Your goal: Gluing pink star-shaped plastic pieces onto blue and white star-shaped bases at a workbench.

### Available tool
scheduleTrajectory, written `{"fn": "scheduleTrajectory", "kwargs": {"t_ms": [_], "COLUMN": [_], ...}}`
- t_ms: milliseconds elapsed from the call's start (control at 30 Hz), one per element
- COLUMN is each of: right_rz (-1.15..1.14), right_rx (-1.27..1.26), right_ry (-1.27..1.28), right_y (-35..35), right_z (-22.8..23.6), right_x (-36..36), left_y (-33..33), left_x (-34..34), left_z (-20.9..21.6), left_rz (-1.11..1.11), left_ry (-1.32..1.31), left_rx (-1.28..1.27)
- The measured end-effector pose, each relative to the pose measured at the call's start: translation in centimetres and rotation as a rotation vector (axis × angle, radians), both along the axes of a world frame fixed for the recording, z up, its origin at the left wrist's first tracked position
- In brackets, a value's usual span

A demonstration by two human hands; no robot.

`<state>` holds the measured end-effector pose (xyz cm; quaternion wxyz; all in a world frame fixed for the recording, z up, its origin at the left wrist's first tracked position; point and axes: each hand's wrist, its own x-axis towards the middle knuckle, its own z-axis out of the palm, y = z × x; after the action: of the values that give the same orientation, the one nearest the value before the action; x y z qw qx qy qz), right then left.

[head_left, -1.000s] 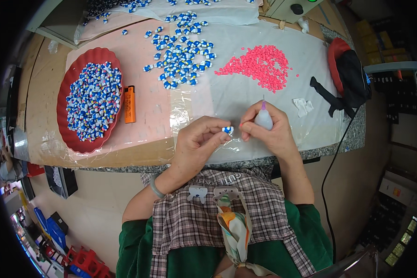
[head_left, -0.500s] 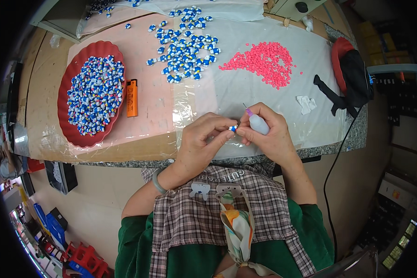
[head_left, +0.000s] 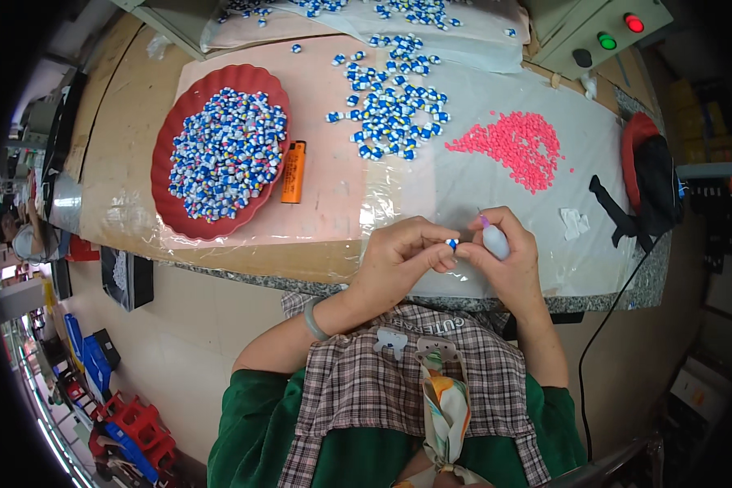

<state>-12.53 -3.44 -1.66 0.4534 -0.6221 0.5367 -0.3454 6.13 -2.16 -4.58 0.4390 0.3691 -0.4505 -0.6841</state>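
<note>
Pale capital lettering on brown-black checked cloth apron, below the fingers. Dark marks on flat orange plastic object, well left of them; too small to read. Left hand: fingertips pinched on small rounded blue-and-white piece, partly hidden. Right hand: fingers wrapped round whitish, purple-necked squeeze bottle; right thumb beside piece, contact unclear. Hands nearer each other than one second ago.

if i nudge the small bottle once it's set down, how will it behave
The small bottle would probably roll, given its rounded body. Its thin tip might bend easily, being needle-fine. It's likely light, since it sits within the right hand.
</note>
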Motion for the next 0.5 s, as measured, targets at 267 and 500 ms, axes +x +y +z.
{"fn": "scheduleTrajectory", "kwargs": {"t_ms": [267, 500], "right_rz": [-0.019, 0.005], "right_rx": [0.098, -0.013], "right_ry": [-0.230, -0.029], "right_y": [-0.1, -0.1], "right_z": [-1.1, -2.1], "right_x": [-0.3, -1.0], "left_y": [-2.8, -6.6], "left_x": [3.7, 6.2], "left_z": [1.6, -0.1], "left_rz": [0.169, 0.423], "left_ry": [0.037, -0.938], "left_rx": [0.124, -0.754]}}
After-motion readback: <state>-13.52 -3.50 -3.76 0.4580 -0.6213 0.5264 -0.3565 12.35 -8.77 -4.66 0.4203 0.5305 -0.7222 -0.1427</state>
